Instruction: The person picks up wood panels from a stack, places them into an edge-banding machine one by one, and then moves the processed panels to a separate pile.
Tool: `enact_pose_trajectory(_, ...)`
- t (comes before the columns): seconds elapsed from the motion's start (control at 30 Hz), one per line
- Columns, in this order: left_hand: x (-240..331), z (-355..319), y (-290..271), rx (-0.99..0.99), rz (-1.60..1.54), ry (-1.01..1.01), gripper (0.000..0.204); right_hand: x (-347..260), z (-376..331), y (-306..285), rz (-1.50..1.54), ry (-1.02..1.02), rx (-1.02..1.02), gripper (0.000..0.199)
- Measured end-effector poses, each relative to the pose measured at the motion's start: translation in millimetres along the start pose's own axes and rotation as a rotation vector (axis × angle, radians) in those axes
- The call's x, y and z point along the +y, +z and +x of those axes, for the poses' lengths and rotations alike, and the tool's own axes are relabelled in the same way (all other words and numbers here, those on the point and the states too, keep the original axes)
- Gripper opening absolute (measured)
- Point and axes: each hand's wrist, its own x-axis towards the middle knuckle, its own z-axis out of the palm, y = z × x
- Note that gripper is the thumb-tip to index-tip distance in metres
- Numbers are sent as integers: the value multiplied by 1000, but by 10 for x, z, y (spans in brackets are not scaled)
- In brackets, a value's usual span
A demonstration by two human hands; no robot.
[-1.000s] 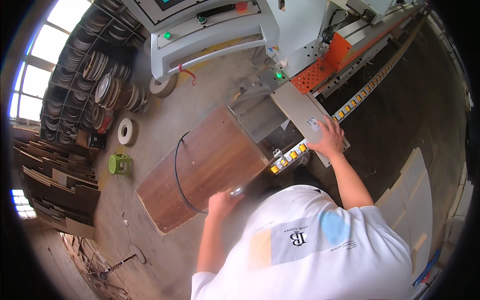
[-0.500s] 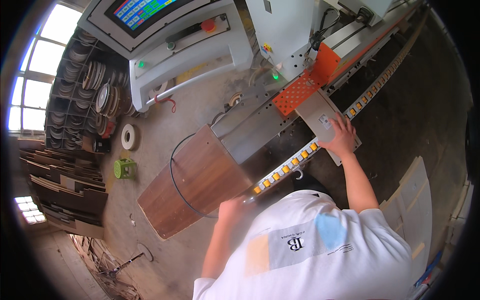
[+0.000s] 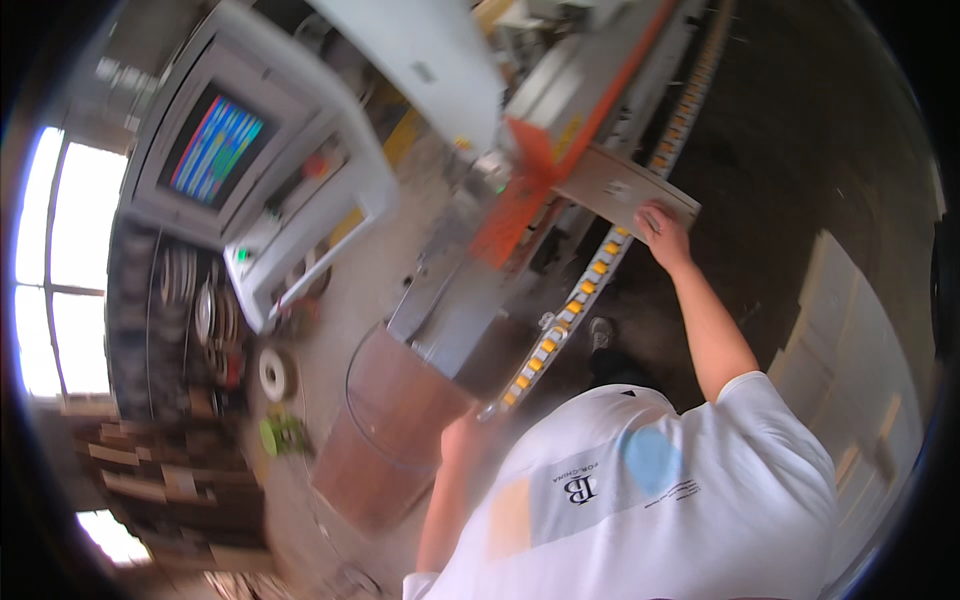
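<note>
A flat beige-grey board [image 3: 612,192] with a small label lies across the roller rail, its far end under the orange guard of the machine. My right hand [image 3: 662,235] is on the board near its outer end, fingers bunched and closed against it. The roller rail [image 3: 572,308], a pale strip with yellow rollers, slants down toward me. At its near end is my left hand [image 3: 462,440], beside or touching the rail tip. Blur smears its fingers, so their grip cannot be made out.
The orange perforated guard [image 3: 510,222] and grey machine stand ahead. A control panel with a lit screen [image 3: 215,150] is at upper left. A brown wood-grain board [image 3: 385,440] lies left of the rail, with a green stool [image 3: 285,435] beyond. Pale panels [image 3: 850,350] stand at right.
The whole view has turned, so the machine and rail sit steeper and farther left. My right hand's fingers, spread earlier, are now drawn together on the board. My left hand stays by the rail end.
</note>
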Motion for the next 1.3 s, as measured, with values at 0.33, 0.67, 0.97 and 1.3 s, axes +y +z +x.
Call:
enact_pose_trajectory(0.33, -1652, 1842, 1461, -384, 541, 642, 39, 669, -3113, -939, 605, 750, 810, 31)
enact_pose_trajectory(0.67, 549, -41, 1407, -522, 482, 1092, 63, -707, -7930, 266, 295, 1477, 917, 25)
enact_pose_trajectory(0.97, 610, -815, 2162, -647, 622, 1136, 50, -1426, -9091, 1434, 862, 1607, 1208, 21)
enact_pose_trajectory(1.3, 586, -1928, 2668, -727, 541, 1378, 42, -1382, -9198, 734, 451, 1639, 1017, 33)
